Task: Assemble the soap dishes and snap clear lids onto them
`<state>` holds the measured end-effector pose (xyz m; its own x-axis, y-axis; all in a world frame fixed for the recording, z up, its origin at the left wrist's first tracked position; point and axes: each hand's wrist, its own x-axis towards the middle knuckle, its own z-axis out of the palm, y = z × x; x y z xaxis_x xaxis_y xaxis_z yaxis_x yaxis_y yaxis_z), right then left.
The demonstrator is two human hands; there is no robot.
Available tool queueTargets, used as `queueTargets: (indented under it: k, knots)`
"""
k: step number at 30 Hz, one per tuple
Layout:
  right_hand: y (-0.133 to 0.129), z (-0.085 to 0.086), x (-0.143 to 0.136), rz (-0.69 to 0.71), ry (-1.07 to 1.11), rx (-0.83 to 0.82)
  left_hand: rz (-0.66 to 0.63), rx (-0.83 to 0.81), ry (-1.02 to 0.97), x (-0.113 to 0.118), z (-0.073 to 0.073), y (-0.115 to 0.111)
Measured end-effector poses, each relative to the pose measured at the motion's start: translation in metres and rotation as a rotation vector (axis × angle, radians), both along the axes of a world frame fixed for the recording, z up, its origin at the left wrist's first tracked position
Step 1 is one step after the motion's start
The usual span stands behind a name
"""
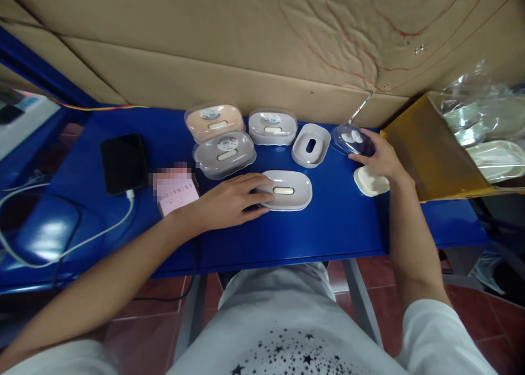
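Observation:
My left hand [240, 201] grips the left end of a grey oval soap dish [301, 192] lying on the blue table, its fingers over the top and thumb at the near edge. A cream oval piece [283, 191] sits in the middle of that dish. At the right, my right hand [379, 155] has its fingers and thumb closed on a clear plastic lid [346, 139] with a round sticker. Just left of the lid stands a grey tray with an oval hole [301, 154]. Below my right hand lies a cream-coloured dish [367, 182], partly covered by the wrist.
Lidded dishes stand at the back: a peach one [214, 119] and grey ones [273, 126] [225, 153]. A phone showing a timer [177, 192] and a black device [123, 164] on a white cable lie left. An open cardboard box [441, 151] holds clear-wrapped parts at right.

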<state>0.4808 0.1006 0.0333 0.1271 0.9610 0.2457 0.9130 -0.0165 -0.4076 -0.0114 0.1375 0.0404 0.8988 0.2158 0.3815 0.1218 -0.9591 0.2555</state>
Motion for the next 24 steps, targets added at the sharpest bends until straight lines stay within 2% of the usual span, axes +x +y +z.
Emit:
queueTargets:
  k: [3, 6, 10, 13, 16, 20, 24]
  knots:
    - [-0.011, 0.014, -0.012, -0.021, 0.009, 0.145, 0.031, -0.018, 0.011, 0.001, 0.003, -0.003]
    - [-0.026, 0.028, -0.051, 0.081, 0.061, 0.243, 0.090, -0.036, -0.028, 0.000, 0.007, -0.003]
    - [-0.043, 0.035, -0.126, 0.460, 0.099, 0.073, 0.123, -0.086, -0.138, -0.002, 0.009, -0.001]
    - [-0.052, 0.035, -0.167, 0.590, 0.050, -0.031, 0.097, -0.111, -0.131, -0.002, 0.008, -0.001]
    - [-0.058, 0.033, -0.184, 0.592, -0.068, -0.035, 0.086, -0.090, -0.056, -0.002, 0.003, 0.000]
    - [-0.062, 0.028, -0.189, 0.637, -0.185, -0.024, 0.076, -0.069, 0.004, -0.003, -0.004, 0.003]
    - [-0.062, 0.024, -0.192, 0.632, -0.209, -0.020, 0.081, -0.107, 0.014, -0.004, -0.005, 0.003]
